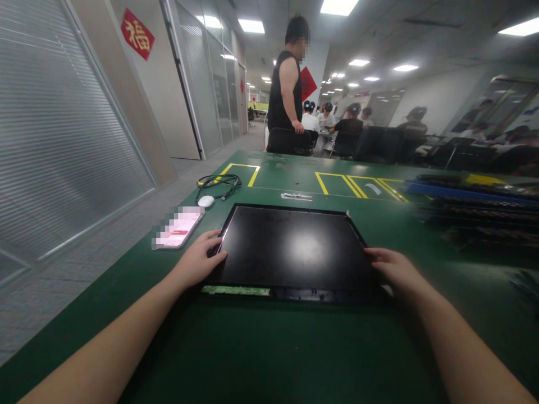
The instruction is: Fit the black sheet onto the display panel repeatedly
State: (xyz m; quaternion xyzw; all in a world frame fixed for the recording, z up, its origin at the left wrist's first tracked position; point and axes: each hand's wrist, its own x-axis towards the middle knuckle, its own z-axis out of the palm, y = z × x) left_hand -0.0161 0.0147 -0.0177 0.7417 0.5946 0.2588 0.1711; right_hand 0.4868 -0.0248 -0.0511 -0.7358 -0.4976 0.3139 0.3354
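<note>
A black LCD screen panel [278,247] lies face up on the green table, its surface reflecting a bright patch of light. Along its near edge runs a narrow green circuit board [236,291] beside a dark strip. My left hand [197,259] grips the panel's left edge, with the thumb on top and the fingers along the side. At the right edge, my right hand [393,270] holds the panel too, its fingertips against the frame. The undersides of both grips are hidden.
Left of the panel lie a phone [181,227], a white oval object [206,201] and a coiled black cable [227,182]. Thin whitish strips [296,196] rest beyond it. Blurred dark parts [463,205] are stacked at right. A person [287,90] stands behind the table [269,348].
</note>
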